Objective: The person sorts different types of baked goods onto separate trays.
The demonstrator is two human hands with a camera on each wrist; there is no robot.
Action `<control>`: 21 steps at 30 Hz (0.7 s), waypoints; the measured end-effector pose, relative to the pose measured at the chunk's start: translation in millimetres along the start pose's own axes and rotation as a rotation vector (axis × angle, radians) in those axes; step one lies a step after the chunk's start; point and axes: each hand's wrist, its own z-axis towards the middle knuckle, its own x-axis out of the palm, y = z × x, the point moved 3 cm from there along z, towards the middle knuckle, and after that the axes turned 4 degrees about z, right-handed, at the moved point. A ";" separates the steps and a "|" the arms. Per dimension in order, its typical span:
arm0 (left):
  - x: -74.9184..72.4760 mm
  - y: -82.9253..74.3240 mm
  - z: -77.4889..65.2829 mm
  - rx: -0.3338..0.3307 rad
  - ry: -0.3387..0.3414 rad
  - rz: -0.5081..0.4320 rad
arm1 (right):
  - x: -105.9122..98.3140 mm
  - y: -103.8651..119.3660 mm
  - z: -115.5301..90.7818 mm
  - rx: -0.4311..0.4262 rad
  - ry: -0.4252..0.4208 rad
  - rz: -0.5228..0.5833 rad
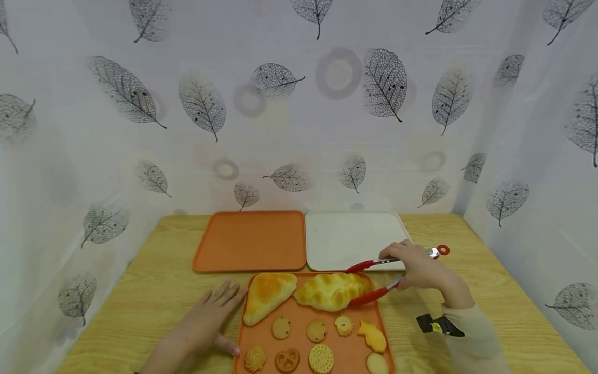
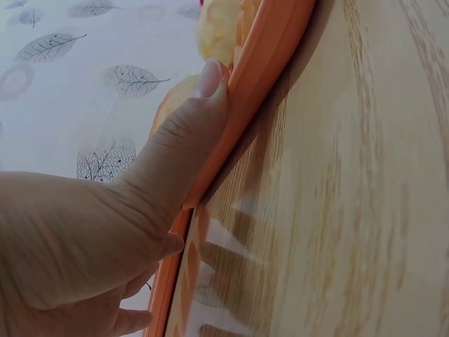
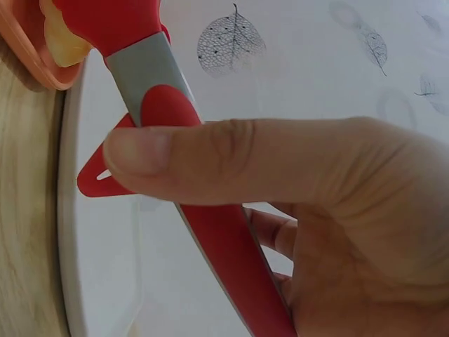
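Observation:
My right hand grips a pair of tongs with red tips and metal-edged red handles. In the head view the spread tong tips straddle the right end of a long golden bread. That bread lies at the back of the near orange tray, beside a triangular bread. My left hand is by the tray's left side, fingers extended. Its thumb touches the tray's rim in the left wrist view.
Several small cookies, a pretzel and a fish-shaped biscuit lie on the near tray. Behind it, another orange tray and a white tray stand side by side on the wooden table. A leaf-patterned curtain surrounds the table.

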 end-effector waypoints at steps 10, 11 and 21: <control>3.3 1.4 1.7 -0.021 0.012 -0.008 | -22.0 -4.1 -10.1 0.018 -0.085 0.015; 3.3 1.5 1.8 -0.021 0.012 -0.008 | -23.8 -5.1 -11.4 0.027 -0.091 0.025; 2.5 0.6 1.7 -0.024 0.013 -0.015 | -33.6 -16.0 -18.7 0.062 -0.179 0.108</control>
